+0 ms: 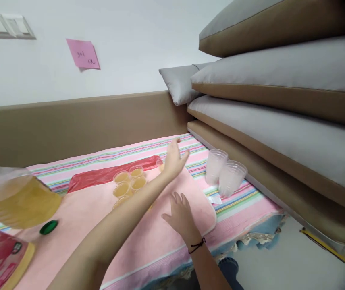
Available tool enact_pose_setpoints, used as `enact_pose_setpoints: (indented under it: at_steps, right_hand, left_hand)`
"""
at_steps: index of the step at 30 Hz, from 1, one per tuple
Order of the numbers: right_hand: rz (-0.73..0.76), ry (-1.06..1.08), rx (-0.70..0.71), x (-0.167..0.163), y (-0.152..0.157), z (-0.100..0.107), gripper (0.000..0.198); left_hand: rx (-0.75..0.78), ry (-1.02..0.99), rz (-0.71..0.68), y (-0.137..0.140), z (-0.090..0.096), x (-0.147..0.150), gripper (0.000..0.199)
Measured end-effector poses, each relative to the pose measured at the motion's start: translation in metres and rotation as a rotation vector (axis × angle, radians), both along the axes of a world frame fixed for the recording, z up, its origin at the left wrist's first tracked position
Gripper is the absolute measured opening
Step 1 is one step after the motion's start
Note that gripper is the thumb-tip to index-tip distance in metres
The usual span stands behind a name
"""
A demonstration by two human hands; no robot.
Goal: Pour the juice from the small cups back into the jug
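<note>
My left hand [175, 159] stretches across the pink mat [84, 217], thumb apart from the fingers and nothing visible in it. Beside it, partly covered, is a clear plastic cup [160, 164] at the mat's far edge. My right hand [181, 213] hovers low over the mat, fingers spread, wearing a dark cord on the wrist. Several small clear cups of yellow juice [138, 182] stand grouped on the mat; my left forearm hides some. Two stacks of clear cups [216, 167] [232, 179] stand to the right of both hands.
At the left are a large jug of yellow juice [24, 199], a green cap [48, 227] and a red-labelled bottle [3, 257]. Red plastic [100, 177] lies behind the mat on a striped cloth [196, 147]. Stacked grey-brown cushions [269, 68] rise at right; a wall stands behind.
</note>
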State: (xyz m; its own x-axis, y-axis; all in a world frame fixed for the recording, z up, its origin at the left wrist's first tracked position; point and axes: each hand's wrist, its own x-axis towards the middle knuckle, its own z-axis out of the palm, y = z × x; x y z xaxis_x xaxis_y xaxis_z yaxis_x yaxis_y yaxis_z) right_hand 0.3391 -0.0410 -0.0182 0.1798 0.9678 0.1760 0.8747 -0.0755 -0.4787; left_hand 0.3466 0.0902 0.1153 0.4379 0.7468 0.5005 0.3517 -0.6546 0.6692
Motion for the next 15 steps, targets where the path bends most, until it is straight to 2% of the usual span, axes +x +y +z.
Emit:
enact_pose_setpoints:
  at_steps: [3, 6, 11, 13, 15]
  right_hand:
    - [-0.008, 0.03, -0.093, -0.002, 0.0, 0.007, 0.076]
    - [-0.02, 0.049, -0.127, -0.002, -0.001, 0.012, 0.077]
    - [-0.038, 0.063, -0.058, 0.0, 0.003, 0.009, 0.075]
    - [-0.036, 0.091, -0.009, 0.004, 0.006, 0.009, 0.069]
    - [-0.035, 0.148, 0.107, 0.011, 0.01, 0.014, 0.055]
  left_hand:
    - [-0.136, 0.088, 0.12, 0.038, -0.014, -0.043, 0.065]
    - [-0.278, 0.141, 0.155, 0.064, -0.035, -0.067, 0.08]
    - [-0.396, 0.115, 0.175, 0.078, -0.062, -0.061, 0.083]
    - [-0.408, 0.077, 0.204, 0.078, -0.066, -0.054, 0.079]
    - [-0.412, 0.03, 0.229, 0.078, -0.065, -0.051, 0.078]
